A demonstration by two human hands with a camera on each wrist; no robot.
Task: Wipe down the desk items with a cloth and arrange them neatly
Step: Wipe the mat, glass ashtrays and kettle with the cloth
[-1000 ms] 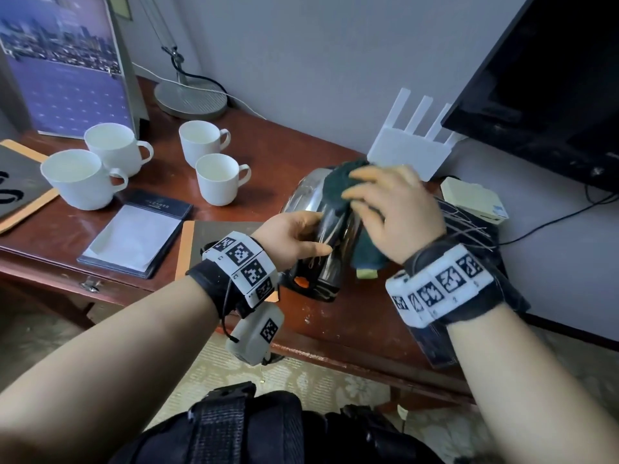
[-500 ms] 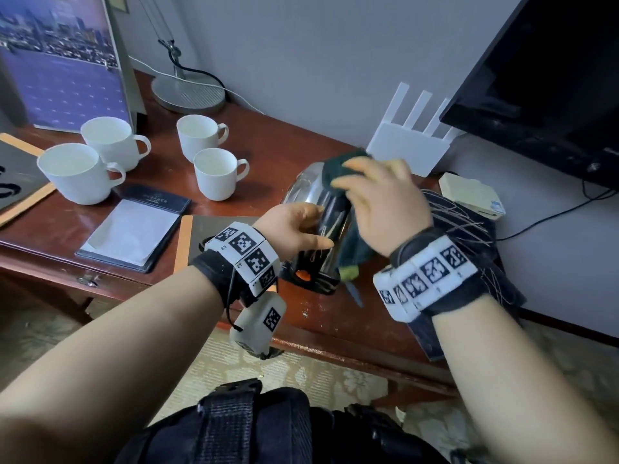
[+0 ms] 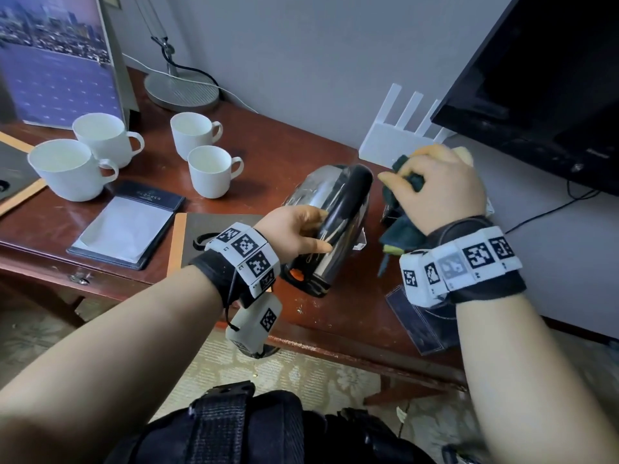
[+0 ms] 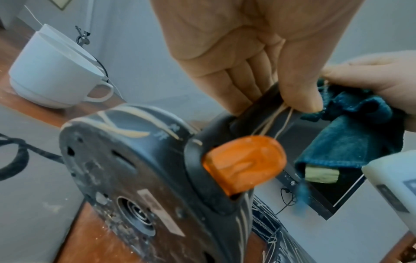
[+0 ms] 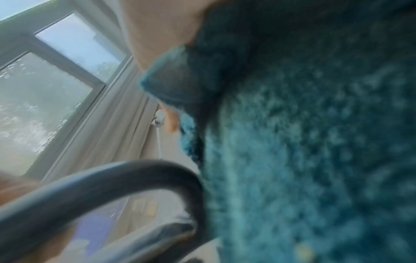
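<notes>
We look down at a dark red wooden desk point(image 3: 140, 289). A steel electric kettle point(image 3: 321, 199) lies tipped on its side near the middle of the desk, its base turned toward us. Our left hand point(image 3: 294, 229) is wrapped around the kettle's black handle point(image 3: 345, 209), fingers curled behind it and thumb across the front, just above the orange switch point(image 4: 244, 164). Our right hand point(image 3: 438, 192) hovers just to the right of the kettle, apart from it, fingers bunched tight around a dark teal cloth point(image 4: 351, 135) whose loose end hangs down toward the desk.

Four white cups point(image 3: 209, 170) stand to the left, behind a notepad in a dark holder point(image 3: 127, 226). A white router point(image 3: 398, 142) stands against the wall, and a black screen point(image 3: 542, 78) fills the upper right.

The likely risks, as we judge them: the smooth kettle could roll or slip from the one-handed grip and knock into the nearest cup; the dangling cloth end could drag across the clutter under our right wrist; a wide swing of the right hand could strike the router or screen close behind it.
</notes>
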